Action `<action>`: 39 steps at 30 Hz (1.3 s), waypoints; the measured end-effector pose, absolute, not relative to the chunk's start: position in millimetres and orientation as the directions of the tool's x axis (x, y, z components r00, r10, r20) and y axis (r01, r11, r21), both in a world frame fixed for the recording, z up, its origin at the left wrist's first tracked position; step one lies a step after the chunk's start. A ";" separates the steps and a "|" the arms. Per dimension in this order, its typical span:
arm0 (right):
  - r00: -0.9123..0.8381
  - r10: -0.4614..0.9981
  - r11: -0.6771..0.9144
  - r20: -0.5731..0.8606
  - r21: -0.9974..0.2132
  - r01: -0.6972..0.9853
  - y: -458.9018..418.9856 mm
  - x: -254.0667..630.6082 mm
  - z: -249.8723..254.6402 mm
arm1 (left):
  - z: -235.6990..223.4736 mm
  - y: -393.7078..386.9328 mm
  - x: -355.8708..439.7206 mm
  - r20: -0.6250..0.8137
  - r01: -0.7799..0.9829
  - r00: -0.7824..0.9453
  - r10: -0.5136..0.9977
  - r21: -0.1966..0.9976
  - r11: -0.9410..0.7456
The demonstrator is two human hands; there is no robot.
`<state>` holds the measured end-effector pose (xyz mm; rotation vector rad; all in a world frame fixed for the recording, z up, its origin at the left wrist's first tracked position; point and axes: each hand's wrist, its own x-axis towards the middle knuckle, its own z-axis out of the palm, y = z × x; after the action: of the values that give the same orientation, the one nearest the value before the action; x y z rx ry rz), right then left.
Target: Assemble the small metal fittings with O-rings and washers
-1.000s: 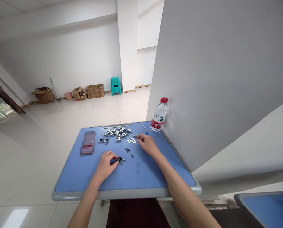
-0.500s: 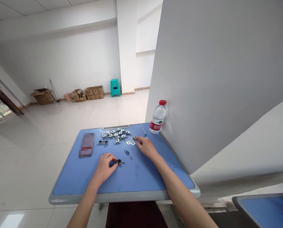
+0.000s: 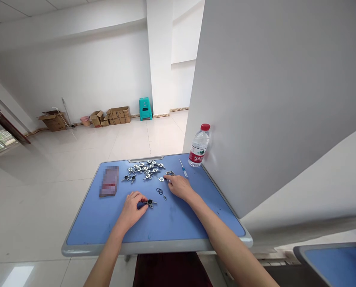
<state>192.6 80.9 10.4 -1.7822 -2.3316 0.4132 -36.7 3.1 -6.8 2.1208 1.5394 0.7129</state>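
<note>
My left hand [image 3: 134, 209] is closed on a small metal fitting [image 3: 149, 202] with a round black centre and short side stems, held low at the table. Farther off, my right hand [image 3: 179, 186] has its fingers stretched out over flat metal plates [image 3: 161, 179] with holes, the index fingertip touching them. The hand partly covers these plates. Between the hands lie black rubber rings [image 3: 159, 191] and a few tiny metal pieces [image 3: 165, 197]. Small screws [image 3: 170, 173] lie just beyond the right fingers.
Several metal fittings [image 3: 148, 167] are heaped at the table's far side, with two black-centred ones [image 3: 129, 178] beside them. A screwdriver [image 3: 184, 171] and a water bottle [image 3: 199, 145] stand near the right wall. A blurred purple packet [image 3: 109, 181] lies at left on the blue table [image 3: 97, 223].
My right hand has moved left and a little nearer, from the screws onto the flat plates, uncovering the screws and the screwdriver handle. My left hand stays still with the fitting.
</note>
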 end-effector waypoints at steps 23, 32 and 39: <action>-0.381 0.924 0.361 -0.025 -0.267 0.893 73.4 187.6 16.3 | -4.3 4.0 -35.4 0.155 0.747 0.266 0.951 0.591 -0.305; -0.399 0.917 0.373 -0.024 -0.307 0.876 65.5 205.1 24.7 | -1.1 2.7 -34.5 0.144 0.744 0.255 0.956 0.603 -0.289; -0.287 0.958 0.267 -0.013 -0.329 0.906 70.7 213.7 26.2 | -0.7 2.2 -34.8 0.125 0.738 0.258 0.958 0.615 -0.279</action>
<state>213.7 70.7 26.2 -1.7482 -2.3441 0.4080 -34.8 2.2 -0.7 2.1003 1.5379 0.6789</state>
